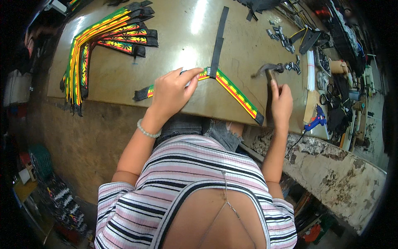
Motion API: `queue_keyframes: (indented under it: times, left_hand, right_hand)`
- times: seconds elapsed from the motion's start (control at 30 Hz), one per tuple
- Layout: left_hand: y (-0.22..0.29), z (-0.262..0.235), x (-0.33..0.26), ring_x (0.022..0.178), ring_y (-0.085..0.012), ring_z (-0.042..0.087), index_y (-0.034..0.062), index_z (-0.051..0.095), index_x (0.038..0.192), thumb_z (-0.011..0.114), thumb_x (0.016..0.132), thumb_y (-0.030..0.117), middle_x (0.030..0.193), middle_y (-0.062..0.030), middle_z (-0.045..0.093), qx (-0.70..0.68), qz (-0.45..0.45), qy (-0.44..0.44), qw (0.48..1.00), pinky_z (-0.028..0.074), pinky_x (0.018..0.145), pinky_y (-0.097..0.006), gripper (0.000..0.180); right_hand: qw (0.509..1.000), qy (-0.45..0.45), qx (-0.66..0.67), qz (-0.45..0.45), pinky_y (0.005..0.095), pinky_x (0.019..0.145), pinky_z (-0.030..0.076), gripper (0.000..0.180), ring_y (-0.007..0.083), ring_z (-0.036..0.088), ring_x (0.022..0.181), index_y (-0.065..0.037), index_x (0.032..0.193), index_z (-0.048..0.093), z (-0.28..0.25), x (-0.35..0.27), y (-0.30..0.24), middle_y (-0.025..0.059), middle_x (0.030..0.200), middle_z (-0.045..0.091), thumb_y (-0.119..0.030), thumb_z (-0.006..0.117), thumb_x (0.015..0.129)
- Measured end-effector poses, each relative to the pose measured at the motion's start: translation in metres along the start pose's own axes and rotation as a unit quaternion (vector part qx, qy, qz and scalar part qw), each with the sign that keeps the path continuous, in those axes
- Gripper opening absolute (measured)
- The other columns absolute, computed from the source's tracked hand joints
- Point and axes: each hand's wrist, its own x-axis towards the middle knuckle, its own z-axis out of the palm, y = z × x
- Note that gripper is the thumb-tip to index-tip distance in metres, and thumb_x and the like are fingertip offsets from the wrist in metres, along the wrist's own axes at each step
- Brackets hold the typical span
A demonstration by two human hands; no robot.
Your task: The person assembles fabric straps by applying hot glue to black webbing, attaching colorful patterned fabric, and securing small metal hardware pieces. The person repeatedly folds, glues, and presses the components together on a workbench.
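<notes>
A green, yellow and red patterned strap with black ends lies in a V on the brown worktable, and a black strap runs away from its joint. My left hand presses down on the left arm of the V, fingertips near the joint. My right hand grips the wooden handle of a hammer, whose metal head hovers just right of the joint.
A pile of finished patterned straps lies at the far left of the table. Small black buckles are scattered at the far right, with a white bundle, a blue glue gun and cluttered tools beyond.
</notes>
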Motion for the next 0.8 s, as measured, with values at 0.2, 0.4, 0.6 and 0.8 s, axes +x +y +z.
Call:
queue_keyframes:
  times: [0.2,0.4,0.6,0.8]
  left_hand:
    - [-0.004,0.006,-0.006,0.059,-0.0256,0.062,0.0153,0.076,0.101,0.071,0.087,0.02,0.069,-0.0084,0.064,0.022,0.004,0.018,1.0,0.048,0.055,-0.038,0.016]
    - [-0.004,0.005,-0.007,0.058,-0.0256,0.062,0.0159,0.076,0.1,0.071,0.087,0.021,0.067,-0.0087,0.063,0.035,0.006,0.021,0.999,0.048,0.054,-0.038,0.015]
    - [-0.002,0.004,-0.006,0.063,-0.0261,0.066,0.014,0.073,0.1,0.069,0.086,0.021,0.071,-0.0078,0.065,0.049,-0.007,-0.002,0.999,0.051,0.057,-0.038,0.015]
    - [0.001,0.003,-0.007,0.063,-0.0279,0.065,0.0151,0.073,0.103,0.069,0.089,0.026,0.073,-0.0104,0.066,0.044,0.008,0.004,0.999,0.05,0.056,-0.039,0.019]
  right_hand:
    - [0.857,-0.046,0.512,0.041,0.0397,0.054,0.049,0.04,0.0225,0.056,0.055,0.002,0.105,0.056,-0.045,-0.043,-0.099,0.0134,0.077,0.06,-0.037,0.048,0.105]
    - [0.943,-0.122,0.308,-0.031,0.0317,0.048,0.045,0.034,0.0132,0.056,0.054,-0.005,0.104,0.056,-0.008,-0.066,-0.134,0.0064,0.061,0.054,-0.036,0.044,0.106]
    - [0.877,0.004,0.425,-0.224,0.0293,0.048,0.044,0.036,0.0148,0.056,0.057,0.0,0.108,0.052,-0.015,-0.084,-0.124,0.0085,0.073,0.059,-0.032,0.038,0.108]
    - [0.889,-0.214,0.401,0.048,0.0258,0.042,0.036,0.044,0.0078,0.046,0.047,-0.004,0.092,0.057,0.004,-0.073,-0.093,0.0009,0.063,0.051,-0.043,0.042,0.106]
